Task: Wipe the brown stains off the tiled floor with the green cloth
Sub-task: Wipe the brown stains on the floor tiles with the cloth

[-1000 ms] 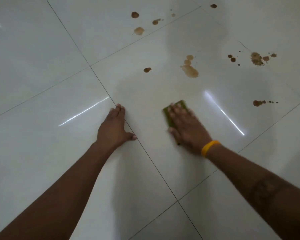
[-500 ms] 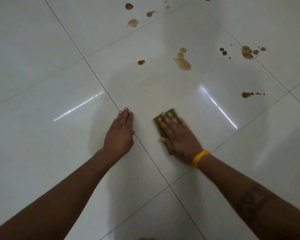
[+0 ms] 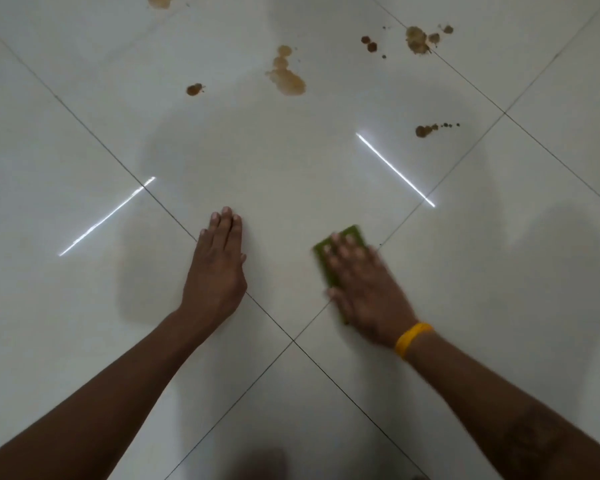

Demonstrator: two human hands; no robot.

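Note:
My right hand (image 3: 366, 289), with a yellow wristband, presses flat on the green cloth (image 3: 343, 235) on the white tiled floor (image 3: 84, 323); only the cloth's far and left edges show past my fingers. My left hand (image 3: 219, 268) lies flat on the floor to the left, fingers together, holding nothing. Brown stains lie farther away: a large pale smear (image 3: 288, 77), a small spot (image 3: 194, 89), a dark blot with a trail of dots (image 3: 425, 129), a cluster at the far right (image 3: 417, 39) and one at the top edge (image 3: 160, 0).
Dark grout lines cross just below my hands (image 3: 293, 340). Two bright light streaks reflect off the glossy tiles (image 3: 395, 169). A dark blurred shape sits at the bottom edge (image 3: 264, 465).
My right hand has slid the cloth right and toward me, and it is blurred with motion. The view has tilted down, so the stains sit higher in frame. The left hand stays planted.

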